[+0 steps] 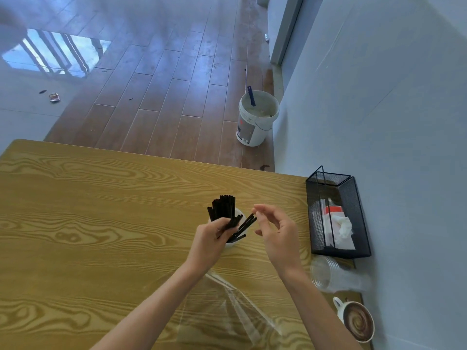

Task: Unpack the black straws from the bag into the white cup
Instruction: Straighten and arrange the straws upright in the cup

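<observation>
Left hand (211, 238) grips straws (223, 207) bunched over cup (233, 242), steadying them for drop-in. Right hand (274, 229) pinches stray straw tip, likely aligning it. Emptied bag (227, 314) lies near.

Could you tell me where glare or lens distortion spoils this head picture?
Head view: window glare whitens the floor at upper left; wide-angle bending curves the table edge and wall; the clear bag shows mainly by its shiny creases; the straws stay sharp.
</observation>
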